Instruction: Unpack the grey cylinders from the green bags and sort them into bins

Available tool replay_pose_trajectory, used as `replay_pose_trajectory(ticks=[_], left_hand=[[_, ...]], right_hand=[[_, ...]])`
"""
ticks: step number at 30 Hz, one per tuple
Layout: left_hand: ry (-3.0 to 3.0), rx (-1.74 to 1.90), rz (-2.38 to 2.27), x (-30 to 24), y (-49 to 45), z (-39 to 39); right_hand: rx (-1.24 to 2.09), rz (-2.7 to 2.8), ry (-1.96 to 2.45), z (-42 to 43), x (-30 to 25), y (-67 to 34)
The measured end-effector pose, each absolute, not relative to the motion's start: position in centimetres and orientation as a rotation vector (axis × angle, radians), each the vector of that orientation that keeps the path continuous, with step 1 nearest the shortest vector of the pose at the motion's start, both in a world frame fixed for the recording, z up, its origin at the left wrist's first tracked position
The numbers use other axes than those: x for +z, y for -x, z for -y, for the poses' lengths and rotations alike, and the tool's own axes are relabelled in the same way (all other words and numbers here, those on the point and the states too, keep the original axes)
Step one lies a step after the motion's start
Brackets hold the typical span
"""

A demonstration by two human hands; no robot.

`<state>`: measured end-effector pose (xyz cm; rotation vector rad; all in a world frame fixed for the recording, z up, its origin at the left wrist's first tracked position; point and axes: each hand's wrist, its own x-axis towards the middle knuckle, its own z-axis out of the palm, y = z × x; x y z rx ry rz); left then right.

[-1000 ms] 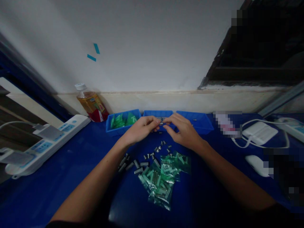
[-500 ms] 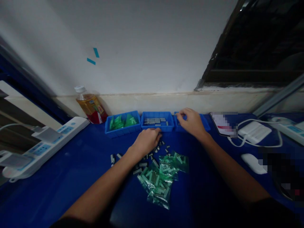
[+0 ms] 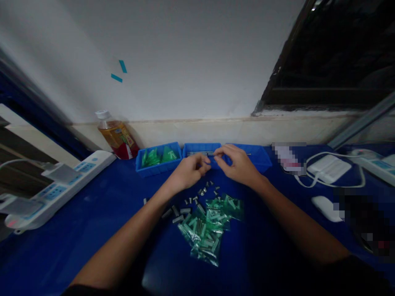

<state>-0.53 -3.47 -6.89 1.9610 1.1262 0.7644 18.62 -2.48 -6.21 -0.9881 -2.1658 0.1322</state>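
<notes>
My left hand [image 3: 188, 172] and my right hand [image 3: 237, 164] meet fingertip to fingertip just in front of the middle blue bin [image 3: 200, 149]. Both hands are pinched closed on a small metal part I cannot make out clearly. Below them, loose small metal screws and sleeves [image 3: 197, 197] lie scattered on the blue table. A heap of small green plastic bags [image 3: 207, 230] with metal parts lies nearer to me. The left blue bin [image 3: 159, 158] holds green bags; the right blue bin [image 3: 257, 158] sits behind my right hand.
A bottle of amber drink [image 3: 117, 135] stands by the wall at left. A white power strip [image 3: 55, 187] lies at the left edge. At right are a white charger with cable [image 3: 328, 168], a white mouse [image 3: 325, 207] and another power strip [image 3: 375, 164].
My right hand came back from the right bin toward the centre. My left hand rose from the loose parts on the table. The fingertips now meet in front of the middle bin.
</notes>
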Motion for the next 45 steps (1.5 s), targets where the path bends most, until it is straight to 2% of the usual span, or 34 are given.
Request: replay_pose_trajectory(ticks=[3,6,25,28,33,37,41,45], left_hand=[[-1.644,0.996,-0.964,-5.7,0.9,3.5],[-1.554,1.007,-0.868,-5.1,1.1,3.6],[-1.687,1.008,-0.902,-5.8,0.3,3.8],[-1.976,0.795,-1.158,-6.2,0.3,4.1],[-2.393,0.17,-1.558,-7.6,-0.9,5.7],[-2.486,0.074,-1.617,-8.3,-2.0,6.7],[-2.462,0.176,-1.557,-8.5,-1.7,6.0],[-2.088,0.668,-1.292,-7.9,-0.7,4.4]], right_hand=[[0.159,2.222,0.815,3.9,-5.7,-17.6],[0.123,2.222,0.797,4.3,-5.8,-17.4],[0.06,2.278,0.894,3.6,-5.6,-18.1],[-0.046,2.216,1.065,2.2,-6.0,-19.2],[-0.215,2.064,1.618,-1.0,-8.2,-22.4],[-0.133,2.008,1.842,-2.0,-9.7,-23.3],[-0.103,1.922,1.689,-1.5,-9.2,-22.5],[0.017,1.962,1.292,0.6,-7.2,-20.7]])
